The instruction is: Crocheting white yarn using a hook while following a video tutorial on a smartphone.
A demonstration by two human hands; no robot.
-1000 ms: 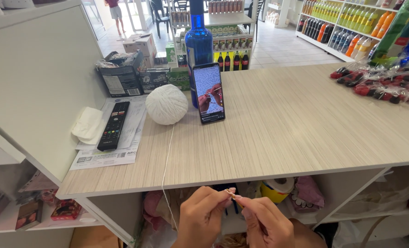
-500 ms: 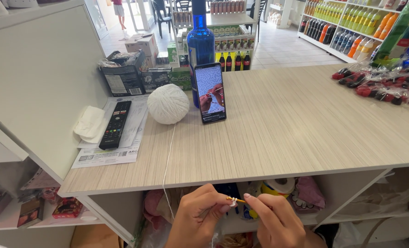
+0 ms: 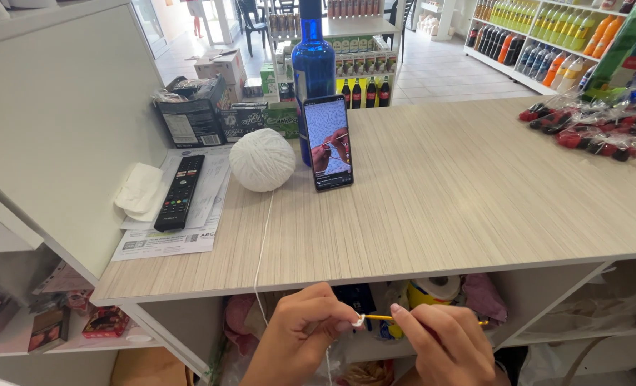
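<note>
Person's left hand (image 3: 300,336) pinching white yarn (image 3: 358,321) below the counter edge, right hand (image 3: 450,343) gripping a yellow crochet hook (image 3: 382,317), strand running up to a white yarn ball (image 3: 262,159) on the wooden counter (image 3: 461,186), beside a propped phone (image 3: 328,141), blue bottle (image 3: 313,64) behind, black remote (image 3: 179,191) at left

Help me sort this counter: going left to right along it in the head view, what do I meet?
White napkin → black remote control → white yarn ball → phone propped against a blue bottle → red wrapped sweets at the far right.
</note>
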